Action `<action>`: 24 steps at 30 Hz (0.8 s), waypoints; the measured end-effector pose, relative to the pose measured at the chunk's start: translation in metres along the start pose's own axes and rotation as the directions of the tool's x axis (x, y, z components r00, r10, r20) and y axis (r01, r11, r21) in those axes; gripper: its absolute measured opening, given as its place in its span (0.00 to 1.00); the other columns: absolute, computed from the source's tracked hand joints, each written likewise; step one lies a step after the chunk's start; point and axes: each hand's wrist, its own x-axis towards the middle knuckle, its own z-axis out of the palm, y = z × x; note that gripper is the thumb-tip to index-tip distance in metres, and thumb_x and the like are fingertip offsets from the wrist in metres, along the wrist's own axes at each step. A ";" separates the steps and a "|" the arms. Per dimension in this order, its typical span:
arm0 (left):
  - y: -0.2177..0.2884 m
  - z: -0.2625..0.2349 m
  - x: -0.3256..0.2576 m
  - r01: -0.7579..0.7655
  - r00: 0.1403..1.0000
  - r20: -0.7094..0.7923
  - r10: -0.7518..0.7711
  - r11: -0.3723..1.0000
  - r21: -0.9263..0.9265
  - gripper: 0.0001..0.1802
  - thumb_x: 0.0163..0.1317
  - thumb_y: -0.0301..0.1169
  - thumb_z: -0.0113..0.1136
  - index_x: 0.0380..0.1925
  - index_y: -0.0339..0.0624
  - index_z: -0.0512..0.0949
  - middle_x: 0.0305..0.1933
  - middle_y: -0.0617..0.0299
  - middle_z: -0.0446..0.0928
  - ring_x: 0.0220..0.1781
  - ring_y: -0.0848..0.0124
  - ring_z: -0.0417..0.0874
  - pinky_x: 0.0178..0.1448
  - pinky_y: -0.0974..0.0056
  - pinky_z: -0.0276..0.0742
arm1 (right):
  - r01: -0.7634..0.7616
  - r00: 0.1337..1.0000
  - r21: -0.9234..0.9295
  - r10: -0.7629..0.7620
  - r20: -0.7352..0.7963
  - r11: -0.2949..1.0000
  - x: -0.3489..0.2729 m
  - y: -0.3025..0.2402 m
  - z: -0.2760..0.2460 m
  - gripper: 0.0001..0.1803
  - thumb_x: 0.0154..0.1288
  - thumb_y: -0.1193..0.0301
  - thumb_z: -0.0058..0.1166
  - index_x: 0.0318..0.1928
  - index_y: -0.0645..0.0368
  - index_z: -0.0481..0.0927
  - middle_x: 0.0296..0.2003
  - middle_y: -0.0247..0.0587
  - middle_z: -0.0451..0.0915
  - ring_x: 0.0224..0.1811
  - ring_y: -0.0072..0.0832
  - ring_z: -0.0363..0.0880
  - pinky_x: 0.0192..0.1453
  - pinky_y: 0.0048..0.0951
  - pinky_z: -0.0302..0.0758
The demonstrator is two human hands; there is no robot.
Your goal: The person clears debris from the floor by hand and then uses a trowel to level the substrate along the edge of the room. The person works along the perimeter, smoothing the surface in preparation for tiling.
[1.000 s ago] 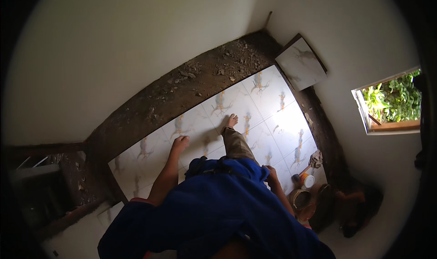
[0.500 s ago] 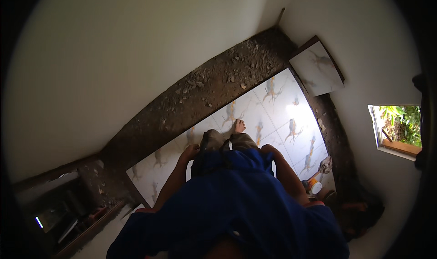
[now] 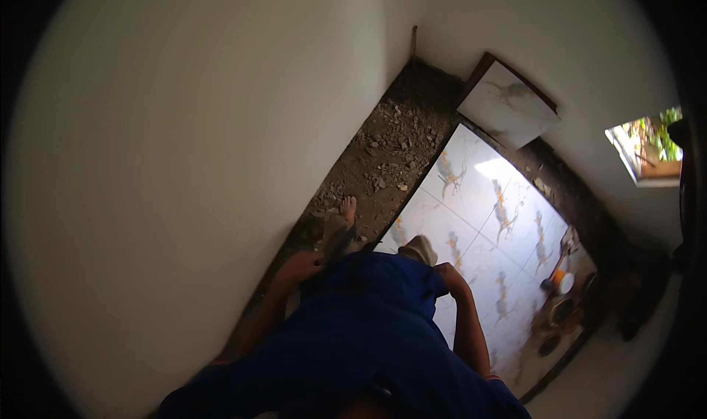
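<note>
My left hand [image 3: 300, 266] is low at my left side, its fingers curled against the brown trousers [image 3: 335, 235] at the thigh. On the other side, my right hand [image 3: 451, 277] closes at the edge of my blue shirt [image 3: 368, 301], its fingertips partly hidden by the cloth. Neither hand carries a tool. My bare left foot [image 3: 348, 208] stands on the strip of dirt and rubble [image 3: 379, 150] along the wall. The right knee is bent over the marbled floor tiles [image 3: 471, 220].
A loose tile [image 3: 509, 104] leans at the far wall corner. To the right lie a trowel-like tool with a caked end [image 3: 565, 250], a white-and-orange container [image 3: 564, 281] and a dark round bowl [image 3: 561, 312]. A small window opening [image 3: 648, 150] is at far right.
My body and view have turned and shifted left. The left foot has gone from the tiles onto the dirt strip. Both hands stay low at my sides.
</note>
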 end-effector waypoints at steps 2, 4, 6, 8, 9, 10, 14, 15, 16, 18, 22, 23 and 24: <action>-0.015 -0.047 0.039 -0.314 0.947 -0.029 0.321 0.938 0.145 0.17 0.57 0.38 0.64 0.40 0.35 0.84 0.40 0.41 0.83 0.44 0.47 0.86 0.54 0.47 0.80 | -0.161 0.968 0.215 0.196 -0.154 0.963 0.014 -0.053 0.018 0.20 0.59 0.55 0.64 0.28 0.62 0.87 0.24 0.51 0.86 0.27 0.40 0.88 0.35 0.44 0.82; -0.023 -0.077 0.067 -0.172 0.958 0.249 0.145 0.981 0.087 0.18 0.58 0.37 0.62 0.43 0.36 0.84 0.42 0.43 0.84 0.45 0.48 0.86 0.53 0.47 0.80 | -0.450 0.883 0.418 0.462 0.080 0.789 0.009 -0.099 0.029 0.21 0.60 0.55 0.60 0.29 0.65 0.86 0.26 0.56 0.86 0.29 0.46 0.88 0.39 0.48 0.83; -0.024 -0.097 0.080 -0.158 0.915 0.386 0.122 0.985 0.064 0.18 0.59 0.37 0.61 0.44 0.37 0.84 0.40 0.44 0.85 0.44 0.48 0.86 0.51 0.47 0.80 | -0.381 0.915 0.255 0.402 -0.032 0.889 -0.004 -0.128 0.030 0.21 0.62 0.58 0.58 0.32 0.68 0.86 0.27 0.58 0.86 0.31 0.46 0.88 0.41 0.47 0.83; -0.023 -0.114 0.078 -0.119 0.909 0.412 0.065 0.987 0.106 0.18 0.59 0.38 0.61 0.44 0.37 0.85 0.40 0.44 0.85 0.44 0.49 0.87 0.52 0.47 0.80 | -0.341 0.929 0.240 0.364 -0.060 0.909 -0.011 -0.151 0.039 0.19 0.63 0.61 0.55 0.33 0.69 0.85 0.28 0.59 0.85 0.32 0.48 0.88 0.42 0.48 0.82; -0.021 -0.121 0.074 -0.119 0.893 0.447 0.052 0.985 0.122 0.18 0.59 0.38 0.61 0.45 0.38 0.85 0.40 0.44 0.86 0.44 0.50 0.88 0.52 0.48 0.80 | -0.407 0.904 0.251 0.426 -0.022 0.878 -0.015 -0.158 0.046 0.18 0.63 0.62 0.54 0.32 0.68 0.85 0.28 0.59 0.85 0.32 0.50 0.87 0.43 0.49 0.82; -0.020 -0.128 0.071 -0.002 0.889 0.456 -0.041 0.996 0.092 0.19 0.59 0.40 0.62 0.42 0.34 0.83 0.41 0.41 0.84 0.43 0.47 0.86 0.51 0.46 0.80 | -0.325 0.941 0.235 0.337 -0.011 0.916 -0.014 -0.162 0.054 0.19 0.63 0.60 0.54 0.31 0.65 0.86 0.28 0.61 0.84 0.35 0.56 0.87 0.46 0.52 0.82; -0.014 -0.147 0.083 0.048 0.844 0.527 -0.100 0.993 0.111 0.20 0.62 0.43 0.63 0.43 0.36 0.84 0.42 0.43 0.85 0.40 0.49 0.85 0.48 0.48 0.79 | -0.252 0.965 0.299 0.217 0.146 0.920 0.012 -0.155 0.097 0.19 0.66 0.57 0.55 0.34 0.63 0.87 0.34 0.61 0.86 0.39 0.58 0.87 0.49 0.53 0.82; -0.014 -0.146 0.100 -0.002 0.838 0.544 -0.052 0.995 0.098 0.19 0.64 0.43 0.64 0.43 0.37 0.84 0.42 0.44 0.85 0.40 0.50 0.85 0.47 0.49 0.78 | -0.246 0.953 0.221 0.195 0.232 0.944 0.030 -0.141 0.102 0.20 0.67 0.57 0.55 0.36 0.63 0.87 0.36 0.61 0.87 0.40 0.58 0.87 0.50 0.54 0.82; -0.016 -0.143 0.115 -0.033 0.811 0.583 -0.032 0.994 0.102 0.19 0.66 0.44 0.64 0.43 0.37 0.84 0.41 0.44 0.86 0.39 0.51 0.85 0.47 0.50 0.78 | -0.274 0.927 0.214 0.199 0.319 0.937 0.043 -0.126 0.107 0.22 0.70 0.53 0.56 0.40 0.61 0.87 0.38 0.61 0.87 0.42 0.58 0.87 0.51 0.54 0.81; -0.024 -0.131 0.161 0.124 0.891 0.437 -0.122 0.992 0.023 0.18 0.68 0.43 0.65 0.42 0.37 0.85 0.39 0.48 0.86 0.38 0.62 0.85 0.44 0.55 0.79 | -0.323 0.933 0.308 0.245 0.264 0.895 0.083 -0.086 0.112 0.25 0.70 0.49 0.58 0.42 0.60 0.87 0.39 0.59 0.88 0.43 0.57 0.87 0.52 0.53 0.82; -0.082 -0.081 0.305 0.131 0.991 0.036 -0.126 0.930 -0.344 0.21 0.73 0.46 0.64 0.40 0.35 0.84 0.35 0.55 0.87 0.38 0.65 0.86 0.48 0.59 0.80 | -0.453 0.867 0.295 0.492 -0.071 0.841 0.213 0.039 0.110 0.29 0.68 0.43 0.64 0.50 0.56 0.87 0.42 0.49 0.90 0.47 0.49 0.89 0.53 0.49 0.83; -0.104 -0.063 0.347 0.070 0.991 -0.071 -0.117 0.879 -0.472 0.22 0.74 0.47 0.63 0.40 0.34 0.84 0.35 0.56 0.86 0.38 0.62 0.86 0.49 0.57 0.80 | -0.452 0.840 0.312 0.516 -0.168 0.836 0.258 0.078 0.108 0.32 0.67 0.43 0.66 0.54 0.58 0.85 0.45 0.50 0.89 0.50 0.49 0.88 0.54 0.48 0.82; -0.129 -0.046 0.396 0.104 0.984 -0.074 -0.163 0.858 -0.503 0.22 0.74 0.47 0.63 0.44 0.34 0.83 0.38 0.56 0.86 0.41 0.64 0.86 0.52 0.58 0.80 | -0.410 0.828 0.309 0.492 -0.269 0.858 0.303 0.117 0.103 0.34 0.67 0.42 0.67 0.58 0.60 0.82 0.47 0.53 0.87 0.51 0.51 0.87 0.55 0.48 0.82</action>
